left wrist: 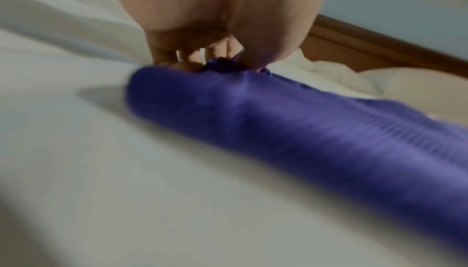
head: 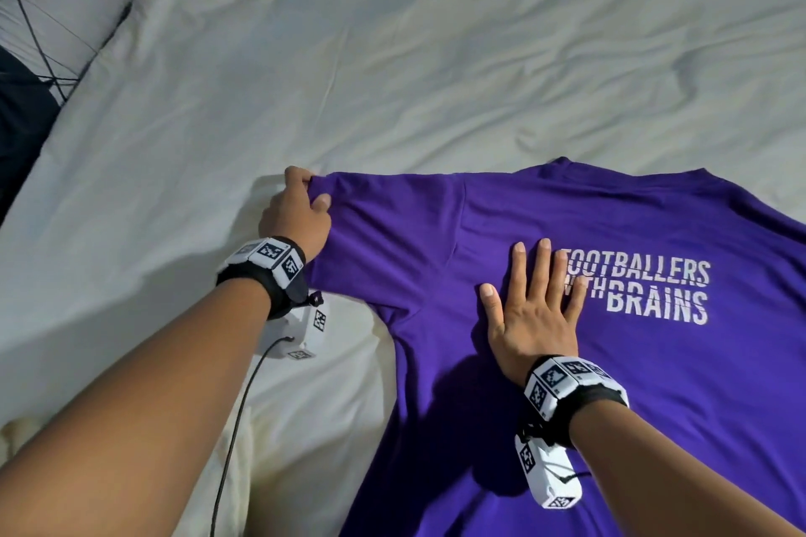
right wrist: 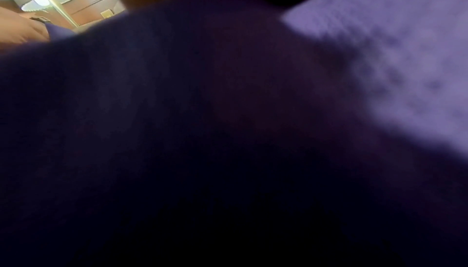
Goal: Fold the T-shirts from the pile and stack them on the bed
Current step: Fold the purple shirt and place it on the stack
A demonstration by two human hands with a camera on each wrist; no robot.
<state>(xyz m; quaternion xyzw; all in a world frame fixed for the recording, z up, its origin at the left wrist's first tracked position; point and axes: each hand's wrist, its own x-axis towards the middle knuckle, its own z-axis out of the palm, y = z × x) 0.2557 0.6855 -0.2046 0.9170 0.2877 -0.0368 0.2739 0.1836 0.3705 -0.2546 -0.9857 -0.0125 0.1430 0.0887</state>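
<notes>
A purple T-shirt (head: 589, 362) lies spread on the bed (head: 436, 57), print up. The left hand (head: 296, 214) pinches the left sleeve's far corner, likely to draw it flat. The right hand (head: 530, 310) presses flat, fingers straight, pinning the chest so the cloth cannot slide.

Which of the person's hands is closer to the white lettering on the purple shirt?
Right. The right hand lies flat with fingertips touching the white lettering; the left hand pinches the sleeve edge, far away.
</notes>
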